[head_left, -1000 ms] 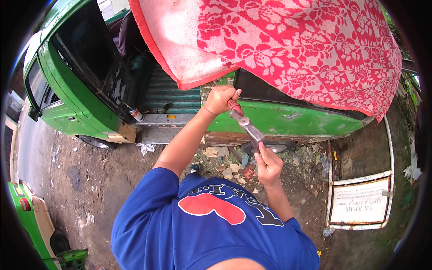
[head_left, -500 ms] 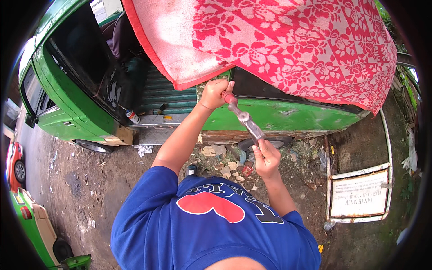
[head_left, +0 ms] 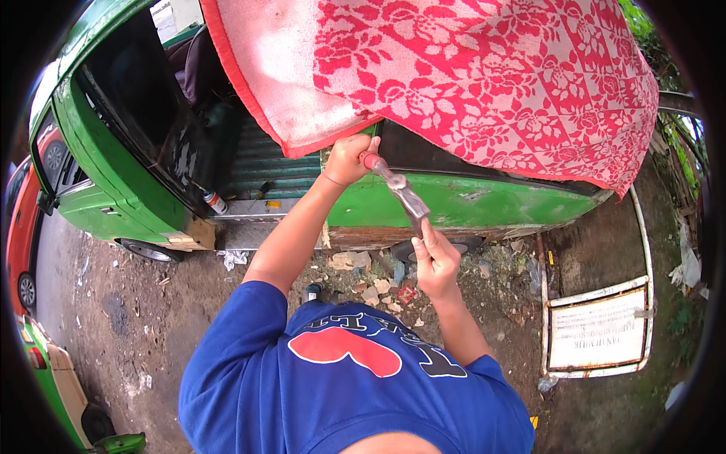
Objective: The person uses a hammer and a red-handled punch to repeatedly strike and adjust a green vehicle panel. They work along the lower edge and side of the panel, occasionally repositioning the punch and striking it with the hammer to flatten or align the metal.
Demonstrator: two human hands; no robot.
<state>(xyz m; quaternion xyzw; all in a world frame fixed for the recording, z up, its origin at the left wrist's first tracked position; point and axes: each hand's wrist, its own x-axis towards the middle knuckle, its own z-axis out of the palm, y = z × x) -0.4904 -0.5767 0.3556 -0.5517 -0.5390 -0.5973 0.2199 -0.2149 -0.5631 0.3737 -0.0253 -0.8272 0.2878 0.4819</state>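
My left hand (head_left: 348,160) is a closed fist around the red grip of what looks like a hammer (head_left: 408,201), beside the edge of the green van's side opening. The tool's grey metal part slants down and right from that fist. At its lower end, the fingers of my right hand (head_left: 437,266) are bent against the metal, pinching it; their exact hold is partly hidden. Just above my left hand hangs the corner of a red-and-white flowered towel (head_left: 484,83), draped over the green van (head_left: 446,198).
Inside the van's opening is a ridged floor (head_left: 276,155), with a spray can (head_left: 215,201) by the sill. Broken rubble (head_left: 374,291) lies on the dirt below. A white-framed sign (head_left: 597,333) rests at right. A red car (head_left: 24,234) stands at far left.
The whole view has shifted slightly, so the van, towel and both hands appear a little further left. More of the red car shows at left. Both hands keep their hold.
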